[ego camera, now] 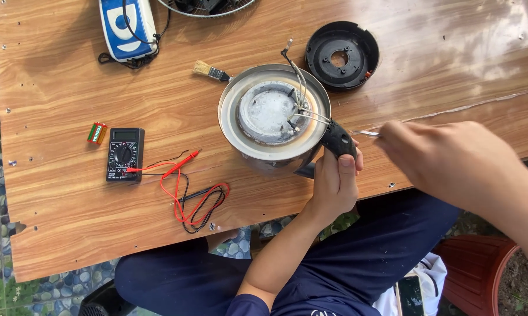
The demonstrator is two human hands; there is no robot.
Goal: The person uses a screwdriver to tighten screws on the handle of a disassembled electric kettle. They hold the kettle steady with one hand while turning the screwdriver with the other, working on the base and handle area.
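The upturned electric kettle (274,117) lies on the wooden table (65,88), a little above the centre of the view, with its metal underside and round heating plate (268,112) facing up. Thin wires (302,96) rise from the plate toward 12 o'clock. The left hand (333,178) is closed around the black handle (337,140) at about 4 o'clock of the kettle, thumb on top, and it keeps the body steady. The right hand (451,158) comes in from 3 o'clock, fingers curled tight on a thin metal tool (364,133); its tip points at the handle joint, and I cannot tell if it touches.

To do this well, I think the left hand should press the kettle firmly down so it does not roll, and the tool should go in straight and slowly, away from the wires, because they look easy to bend or break.

The black base cover (341,54) lies at 1 o'clock of the kettle, a paintbrush (211,71) at 10 o'clock, a multimeter (124,153) with red and black leads (193,196) at 8 o'clock
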